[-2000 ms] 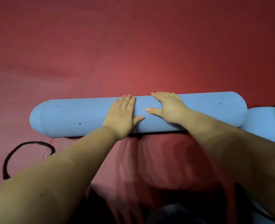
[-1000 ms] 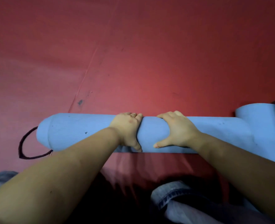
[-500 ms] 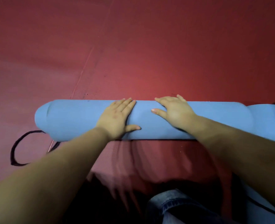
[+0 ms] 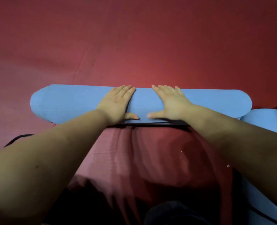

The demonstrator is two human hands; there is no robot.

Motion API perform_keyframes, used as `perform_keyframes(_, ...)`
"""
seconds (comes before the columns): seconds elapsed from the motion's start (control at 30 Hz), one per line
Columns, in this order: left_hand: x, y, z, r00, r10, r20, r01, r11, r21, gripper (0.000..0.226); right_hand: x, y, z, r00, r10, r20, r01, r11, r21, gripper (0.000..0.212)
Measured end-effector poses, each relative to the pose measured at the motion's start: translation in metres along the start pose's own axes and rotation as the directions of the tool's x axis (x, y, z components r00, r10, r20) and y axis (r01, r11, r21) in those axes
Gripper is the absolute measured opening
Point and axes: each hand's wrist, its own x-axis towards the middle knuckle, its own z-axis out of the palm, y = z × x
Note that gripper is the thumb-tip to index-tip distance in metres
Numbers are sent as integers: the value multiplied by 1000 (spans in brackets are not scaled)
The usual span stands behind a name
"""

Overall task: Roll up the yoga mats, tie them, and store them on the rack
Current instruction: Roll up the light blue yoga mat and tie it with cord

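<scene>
- Fingers (image 4: pixel 126 91) of both hands lie straight, pressing flat on the roll, gripping nothing.
- Red floor (image 4: pixel 134 46) carries everything.
- Blue yoga mat (image 4: pixel 66 101), rolled, lies crosswise.
- Left hand (image 4: pixel 116 104) and right hand (image 4: pixel 170 103) rest mid-roll.
- Black strap (image 4: pixel 17 138) lies near the left forearm.

The rolled mat (image 4: pixel 69 103) is coloured a light, even blue, and a fine ribbing of thin parallel lines is seen running along its surface, with a dark, almost black edge shown along its near underside. The floor (image 4: pixel 134 46) is covered in red, brighter and more pinkish at the middle and shaded to a deep maroon toward the top and the corners, and a faint fine ribbed texture is seen on the nearer part. A second mat (image 4: pixel 267 120) at the right is shown in the same light blue, and a black strap (image 4: pixel 19 137) is seen at the left.
</scene>
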Motion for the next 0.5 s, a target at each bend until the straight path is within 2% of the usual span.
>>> perform_keyframes(0.1,18,-3,-14,991,-56,120,55,998,9,102,7,0,1,1000,17,-22,-18,998,-64,117)
perform_keyframes(0.17,19,-3,-16,991,-104,88,100,994,41,98,19,4,-7,1000,8,-16,-9,999,-38,115)
perform_keyframes(0.2,15,-1,-13,993,-108,-46,110,993,45,92,25,7,-12,1000,5,6,-5,1000,-18,115)
perform_keyframes(0.23,8,4,-6,965,-115,-234,123,992,21,81,31,9,-16,999,5,39,-5,1000,6,115)
perform_keyframes(0.27,1,13,2,887,-160,-434,158,987,-39,63,37,11,-21,997,8,71,-10,1000,26,115)
perform_keyframes(0.3,-6,26,11,787,-270,-556,214,963,-164,43,42,13,-25,995,16,96,-21,999,43,114)
perform_keyframes(0.33,-13,42,15,713,-431,-553,269,896,-352,29,46,14,-28,992,27,120,-34,998,59,113)
perform_keyframes(0.37,-15,58,19,656,-639,-401,341,726,-598,27,50,15,-31,989,37,141,-48,996,79,112)
perform_keyframes(0.4,-14,75,21,598,-795,-99,439,428,-790,31,53,15,-32,987,44,155,-60,993,101,112)
perform_keyframes(0.43,-11,88,24,514,-824,239,512,71,-856,37,55,16,-33,986,48,161,-67,991,118,112)
perform_keyframes(0.47,-7,97,23,434,-741,512,530,-250,-811,49,55,16,-32,986,48,161,-69,990,126,113)
perform_keyframes(0.5,-1,102,22,381,-616,690,480,-506,-717,61,55,17,-31,986,47,158,-68,990,128,113)
